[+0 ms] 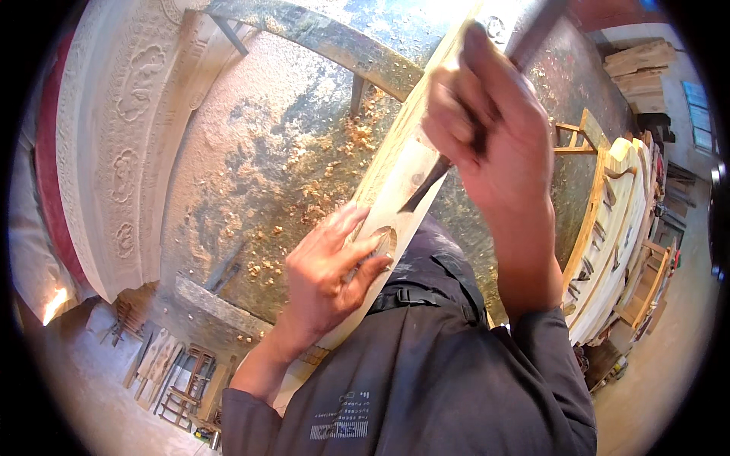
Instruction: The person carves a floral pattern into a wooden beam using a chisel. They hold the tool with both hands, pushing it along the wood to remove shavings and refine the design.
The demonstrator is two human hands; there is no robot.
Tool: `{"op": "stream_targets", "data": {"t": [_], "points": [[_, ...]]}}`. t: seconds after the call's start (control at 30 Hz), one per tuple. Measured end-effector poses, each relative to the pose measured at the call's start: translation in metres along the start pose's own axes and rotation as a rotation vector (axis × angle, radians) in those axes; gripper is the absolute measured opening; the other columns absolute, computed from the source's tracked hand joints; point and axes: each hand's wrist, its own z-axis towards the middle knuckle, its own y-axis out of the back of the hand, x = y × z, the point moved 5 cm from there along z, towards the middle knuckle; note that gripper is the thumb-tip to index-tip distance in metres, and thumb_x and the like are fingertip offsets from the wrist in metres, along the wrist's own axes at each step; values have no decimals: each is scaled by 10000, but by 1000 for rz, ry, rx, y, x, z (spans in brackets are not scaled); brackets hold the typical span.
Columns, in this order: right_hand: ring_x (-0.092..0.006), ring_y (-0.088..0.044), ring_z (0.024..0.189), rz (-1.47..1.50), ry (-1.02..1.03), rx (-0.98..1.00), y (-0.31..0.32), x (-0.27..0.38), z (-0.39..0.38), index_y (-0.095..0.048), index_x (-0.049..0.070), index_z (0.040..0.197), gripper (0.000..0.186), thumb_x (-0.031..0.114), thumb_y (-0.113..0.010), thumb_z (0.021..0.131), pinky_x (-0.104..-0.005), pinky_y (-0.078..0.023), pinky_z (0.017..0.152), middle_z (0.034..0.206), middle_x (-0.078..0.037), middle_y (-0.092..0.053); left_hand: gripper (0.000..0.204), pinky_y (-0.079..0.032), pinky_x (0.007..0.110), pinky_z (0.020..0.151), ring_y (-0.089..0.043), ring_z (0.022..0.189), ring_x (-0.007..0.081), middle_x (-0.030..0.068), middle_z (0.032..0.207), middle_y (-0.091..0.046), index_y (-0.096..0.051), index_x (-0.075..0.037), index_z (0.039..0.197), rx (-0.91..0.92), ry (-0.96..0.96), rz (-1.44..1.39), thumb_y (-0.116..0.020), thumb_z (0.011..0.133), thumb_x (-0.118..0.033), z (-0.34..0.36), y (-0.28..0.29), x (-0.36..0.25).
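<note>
A long pale wooden board (411, 163) runs slantwise across my front, from lower left to the top. My left hand (328, 266) rests on it and grips it, fingers over the far edge, index finger and thumb beside an oval carved mark (386, 240). Wrapped in my right hand (494, 125) is a chisel (426, 188), its dark blade pointing down and left. The flared tip is at the board's surface, just above the oval; whether it touches I cannot tell. A blurred dark bar (540, 30) sticks out above that hand, apparently the same tool's handle.
Curled wood shavings (304, 182) and sawdust litter the floor. A large carved wooden panel (125, 152) stands at left. A dark bench rail (312, 38) crosses the top. At right, a bench (597, 220) bears several hand tools and pale timber. Wooden frames (182, 384) lean at lower left.
</note>
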Motion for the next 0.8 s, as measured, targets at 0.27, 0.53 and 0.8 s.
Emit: {"op": "stream_targets", "data": {"t": [0.27, 0.53, 0.8], "points": [[-161, -434, 422, 47, 268, 88, 30, 3, -80, -409, 93, 644, 692, 566, -322, 1142, -283, -392, 396, 598, -131, -507, 443, -516, 285, 523, -695, 633, 168, 46, 820, -742, -714, -59, 1109, -55, -312, 14, -945, 787, -257, -24, 3, -46], [-216, -611, 471, 48, 442, 94, 25, -15, -146, -526, 32, 674, 737, 595, -368, 1123, -323, -504, 435, 631, -145, -641, 397, -398, 272, 469, -592, 548, 107, 12, 756, -693, -730, 30, 1206, 13, -442, 93, -834, 832, -55, -14, -21, -58], [-286, -712, 626, -868, 552, 330, 54, 4, -154, -720, -56, 958, 559, 494, -631, 1001, -358, -563, 549, 813, -189, -715, 417, -367, 267, 490, -496, 565, 98, -15, 710, -501, -746, 37, 1185, -11, -520, 303, -703, 791, -91, -14, -35, -61]]}}
